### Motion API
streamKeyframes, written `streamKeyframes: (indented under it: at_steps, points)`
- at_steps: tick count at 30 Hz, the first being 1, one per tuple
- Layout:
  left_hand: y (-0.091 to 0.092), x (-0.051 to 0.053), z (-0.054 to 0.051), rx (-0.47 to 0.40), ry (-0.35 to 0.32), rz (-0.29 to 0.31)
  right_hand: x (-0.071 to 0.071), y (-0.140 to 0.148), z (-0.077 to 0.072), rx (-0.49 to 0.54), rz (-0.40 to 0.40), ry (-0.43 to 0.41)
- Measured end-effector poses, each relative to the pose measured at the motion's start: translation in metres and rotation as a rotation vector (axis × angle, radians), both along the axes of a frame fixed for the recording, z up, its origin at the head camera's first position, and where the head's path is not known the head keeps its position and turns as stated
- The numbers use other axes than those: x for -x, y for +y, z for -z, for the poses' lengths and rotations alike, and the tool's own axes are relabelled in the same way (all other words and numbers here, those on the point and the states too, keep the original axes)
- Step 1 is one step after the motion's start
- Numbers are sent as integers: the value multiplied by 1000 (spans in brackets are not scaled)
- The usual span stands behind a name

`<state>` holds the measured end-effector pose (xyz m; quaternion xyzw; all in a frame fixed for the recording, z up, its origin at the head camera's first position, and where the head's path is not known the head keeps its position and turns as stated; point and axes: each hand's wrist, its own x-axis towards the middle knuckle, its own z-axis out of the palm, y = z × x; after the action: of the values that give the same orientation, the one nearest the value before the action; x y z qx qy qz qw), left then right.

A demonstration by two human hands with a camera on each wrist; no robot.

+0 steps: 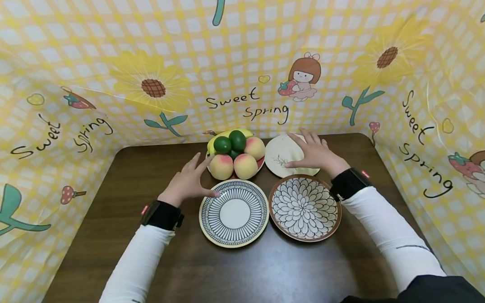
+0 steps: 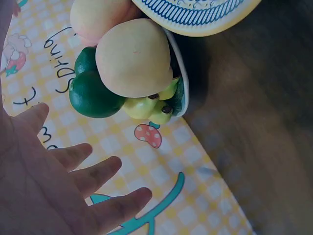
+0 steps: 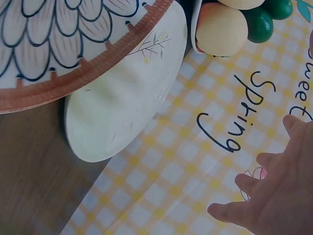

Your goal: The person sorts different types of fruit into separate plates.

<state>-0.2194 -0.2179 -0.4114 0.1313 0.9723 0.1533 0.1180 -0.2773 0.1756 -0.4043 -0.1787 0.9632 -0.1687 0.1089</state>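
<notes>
My left hand [image 1: 187, 179] is held with fingers spread beside a dish [image 2: 183, 73] of fruit, its thumb over the edge of the blue-striped plate [image 1: 234, 213]. In that dish lie several peaches [image 1: 245, 166], dark green lime-like fruits [image 1: 237, 140] and yellow bananas [image 1: 211, 146], partly hidden behind the rest. Over the cream plate [image 1: 273, 157] with a sprig pattern hovers my right hand [image 1: 317, 153], fingers spread and holding nothing. The right wrist view shows its fingers apart from the cream plate. In front of that plate lies a brown-rimmed plate [image 1: 304, 207] with a petal pattern.
Everything stands on a dark wooden table [image 1: 240, 278]. A yellow checked cloth [image 1: 238, 56] with printed flowers and lettering hangs around the back and sides, close behind the fruit dish and cream plate. The plates sit close to one another.
</notes>
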Motion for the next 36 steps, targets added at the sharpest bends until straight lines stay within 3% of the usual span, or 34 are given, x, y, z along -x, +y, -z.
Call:
streamKeyframes:
  at_steps: [9,16,29,36]
  points:
    - [-16,-14,22,-114,-120,-57,14,-30,1,-21,-44,33]
    - [-23,-26,41,-180,-234,-126,20,-62,-2,26,-101,44]
    - [-27,-35,75,-267,-287,-237,35,-119,-7,82,-163,21]
    - [-18,-38,83,-364,-337,-266,43,-143,0,71,-171,55]
